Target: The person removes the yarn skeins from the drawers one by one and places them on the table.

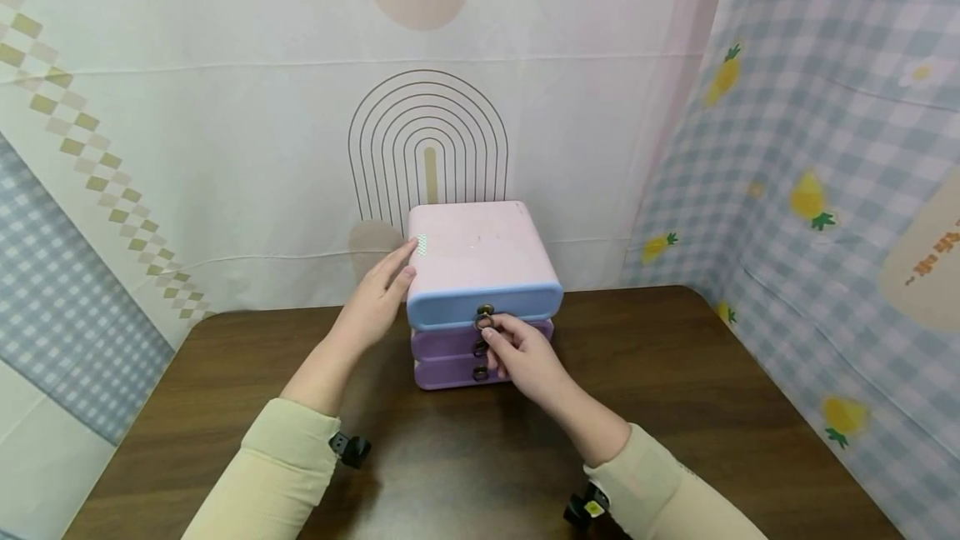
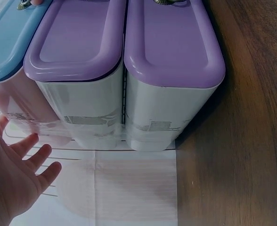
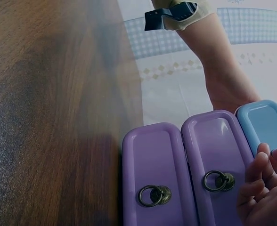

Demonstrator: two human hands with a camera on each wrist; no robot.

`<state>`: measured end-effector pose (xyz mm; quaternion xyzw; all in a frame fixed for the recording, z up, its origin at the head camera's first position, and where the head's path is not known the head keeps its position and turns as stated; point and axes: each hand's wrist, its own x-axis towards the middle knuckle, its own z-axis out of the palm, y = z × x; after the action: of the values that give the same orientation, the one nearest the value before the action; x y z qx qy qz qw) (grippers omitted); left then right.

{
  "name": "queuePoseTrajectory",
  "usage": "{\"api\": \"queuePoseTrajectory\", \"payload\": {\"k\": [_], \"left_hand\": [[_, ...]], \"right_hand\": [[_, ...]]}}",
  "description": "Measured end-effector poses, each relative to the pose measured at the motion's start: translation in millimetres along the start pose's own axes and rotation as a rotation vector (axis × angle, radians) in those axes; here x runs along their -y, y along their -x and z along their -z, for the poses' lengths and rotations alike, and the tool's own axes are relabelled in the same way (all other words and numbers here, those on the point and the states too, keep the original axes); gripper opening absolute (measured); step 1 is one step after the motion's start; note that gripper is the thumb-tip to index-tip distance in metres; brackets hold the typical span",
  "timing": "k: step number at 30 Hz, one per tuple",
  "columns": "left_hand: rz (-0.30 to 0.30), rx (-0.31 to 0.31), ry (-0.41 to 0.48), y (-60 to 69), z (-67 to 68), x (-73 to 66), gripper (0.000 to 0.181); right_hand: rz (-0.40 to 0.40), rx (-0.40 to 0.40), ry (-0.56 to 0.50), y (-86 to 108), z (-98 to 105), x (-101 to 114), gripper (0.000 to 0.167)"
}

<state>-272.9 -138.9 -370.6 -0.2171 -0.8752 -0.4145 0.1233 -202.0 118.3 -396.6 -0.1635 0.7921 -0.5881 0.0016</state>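
Backdrop (image 1: 285,148): pale cloth printed with nested arches and a band of diamonds; at right hangs a blue gingham cloth (image 1: 787,107) with yellow fruit.
Table (image 1: 660,382): dark brown wood, running back to the cloths.
Drawer unit (image 1: 480,244): three tiers, standing towards the table's far edge, its topmost casing pink.
Upper drawer front (image 1: 450,309): light blue, fitted with a brass-coloured ring pull (image 1: 484,322).
Lower drawer fronts (image 1: 442,359): purple, two, each with a similar ring.
Left hand (image 1: 375,300): fingers extended and spread, fingertips against the left side of the pink casing.
Right hand (image 1: 528,357): thumb and forefinger pinch the blue front's ring; the other fingers curl beneath.
Sleeves (image 1: 277,457): pale yellow-green, a black device at each cuff.
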Motion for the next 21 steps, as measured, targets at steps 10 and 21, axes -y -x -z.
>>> {"api": "queuePoseTrajectory", "payload": {"k": [10, 21], "left_hand": [[0.001, -0.006, 0.007, -0.1, -0.1, -0.3, 0.053], [0.007, -0.011, 0.018, 0.2, -2.1, 1.7, 0.053]], "right_hand": [[-0.007, 0.0, -0.015, -0.2, 0.1, -0.8, 0.022], [-0.009, 0.014, -0.034, 2.4, 2.9, -0.6, 0.024]]}}
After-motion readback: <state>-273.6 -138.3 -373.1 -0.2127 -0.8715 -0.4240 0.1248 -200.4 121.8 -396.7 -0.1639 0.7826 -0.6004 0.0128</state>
